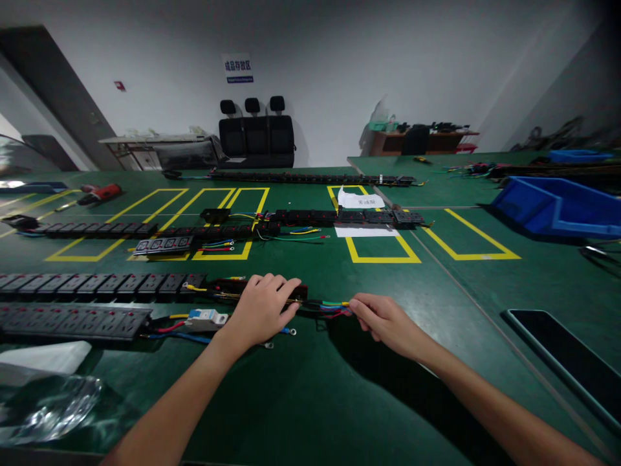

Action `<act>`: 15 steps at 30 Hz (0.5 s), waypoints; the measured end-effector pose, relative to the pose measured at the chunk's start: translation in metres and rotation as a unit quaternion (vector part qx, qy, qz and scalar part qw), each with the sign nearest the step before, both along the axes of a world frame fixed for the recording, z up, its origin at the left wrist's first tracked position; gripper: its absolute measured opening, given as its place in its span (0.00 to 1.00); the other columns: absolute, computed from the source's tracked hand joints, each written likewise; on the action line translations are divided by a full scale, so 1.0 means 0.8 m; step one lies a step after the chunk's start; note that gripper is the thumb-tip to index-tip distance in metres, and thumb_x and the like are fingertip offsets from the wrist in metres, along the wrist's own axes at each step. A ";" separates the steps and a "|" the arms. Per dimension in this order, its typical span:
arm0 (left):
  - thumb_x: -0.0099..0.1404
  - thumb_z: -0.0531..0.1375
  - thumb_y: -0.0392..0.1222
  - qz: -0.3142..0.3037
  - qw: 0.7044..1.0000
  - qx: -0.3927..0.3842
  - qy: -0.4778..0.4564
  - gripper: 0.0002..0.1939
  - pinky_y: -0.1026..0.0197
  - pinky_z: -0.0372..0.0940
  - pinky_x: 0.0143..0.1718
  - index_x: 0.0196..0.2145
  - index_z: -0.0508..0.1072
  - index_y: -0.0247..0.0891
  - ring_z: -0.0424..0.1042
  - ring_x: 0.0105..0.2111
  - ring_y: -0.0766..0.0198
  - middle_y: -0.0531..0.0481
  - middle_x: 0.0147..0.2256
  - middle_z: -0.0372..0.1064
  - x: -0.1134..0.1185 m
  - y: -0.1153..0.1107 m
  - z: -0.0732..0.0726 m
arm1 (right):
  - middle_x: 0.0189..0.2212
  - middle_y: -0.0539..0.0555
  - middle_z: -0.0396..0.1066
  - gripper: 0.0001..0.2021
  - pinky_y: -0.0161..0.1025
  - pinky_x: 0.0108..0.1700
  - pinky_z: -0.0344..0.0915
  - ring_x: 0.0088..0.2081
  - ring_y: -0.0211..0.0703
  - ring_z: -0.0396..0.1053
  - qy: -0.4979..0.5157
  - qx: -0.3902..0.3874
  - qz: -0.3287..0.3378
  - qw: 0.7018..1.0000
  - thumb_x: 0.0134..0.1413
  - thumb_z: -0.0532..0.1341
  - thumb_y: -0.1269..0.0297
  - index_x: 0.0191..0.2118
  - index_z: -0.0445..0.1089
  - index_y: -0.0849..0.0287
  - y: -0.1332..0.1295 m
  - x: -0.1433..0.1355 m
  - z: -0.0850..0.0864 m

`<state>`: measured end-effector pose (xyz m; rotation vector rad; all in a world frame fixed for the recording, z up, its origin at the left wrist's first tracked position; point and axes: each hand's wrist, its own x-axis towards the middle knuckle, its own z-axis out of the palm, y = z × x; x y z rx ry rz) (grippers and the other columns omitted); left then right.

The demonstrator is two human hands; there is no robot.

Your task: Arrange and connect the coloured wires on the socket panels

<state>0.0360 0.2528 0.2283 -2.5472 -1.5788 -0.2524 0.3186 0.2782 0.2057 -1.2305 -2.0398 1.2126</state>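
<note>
fingers of the right hand nearly closed, thumb against index, pinching the far end of a multicoloured wire bundle; wires gathered at the tips, probably so as to keep the strands together and in line. left hand palm down over the near part of the same wiring, digits bent and partly open, thumb apart from the rest; beneath the palm, impossible to tell how much is gripped; seemingly placed there to steady the run against the pull of the right. wire bundle between the two hands, low above the green worktop, close to a dark metal piece. to the left, two black socket strips lying side by side, wired ends toward the hands, presumably for easy reach of the leads. at the end of the nearer strip, a circuit breaker on short leads, just beside the left wrist. to the right, a phone flat near the edge and, farther back, a blue bin, both apparently set out of the way of the wiring.
</note>
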 end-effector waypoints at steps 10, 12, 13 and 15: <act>0.74 0.57 0.48 -0.002 1.000 0.001 -0.001 0.20 0.49 0.61 0.48 0.59 0.68 0.41 0.71 0.47 0.51 0.44 0.48 0.73 0.000 0.000 0.001 | 0.22 0.47 0.64 0.22 0.33 0.21 0.54 0.19 0.35 0.61 0.000 -0.006 -0.002 1.000 0.69 0.50 0.48 0.35 0.72 0.58 -0.001 0.000 0.002; 0.73 0.57 0.47 -0.002 1.000 0.000 -0.003 0.20 0.49 0.61 0.48 0.59 0.68 0.41 0.71 0.48 0.51 0.44 0.48 0.74 0.001 0.000 0.002 | 0.21 0.47 0.64 0.22 0.33 0.21 0.54 0.19 0.36 0.61 0.000 -0.004 -0.004 1.000 0.69 0.50 0.48 0.35 0.72 0.58 -0.001 0.000 0.002; 0.73 0.57 0.47 -0.001 1.000 0.001 -0.004 0.20 0.49 0.61 0.48 0.59 0.68 0.41 0.71 0.48 0.51 0.44 0.48 0.74 0.001 -0.001 0.003 | 0.22 0.47 0.64 0.22 0.33 0.21 0.54 0.19 0.36 0.61 0.000 -0.003 -0.004 1.000 0.69 0.50 0.48 0.34 0.72 0.58 -0.001 0.000 0.002; 0.73 0.57 0.47 -0.002 1.000 0.002 -0.006 0.19 0.49 0.61 0.48 0.59 0.69 0.41 0.71 0.47 0.51 0.44 0.48 0.74 0.001 -0.001 0.003 | 0.22 0.47 0.64 0.22 0.33 0.21 0.54 0.19 0.36 0.61 0.001 -0.004 -0.002 1.000 0.69 0.50 0.48 0.35 0.72 0.58 0.000 -0.001 0.002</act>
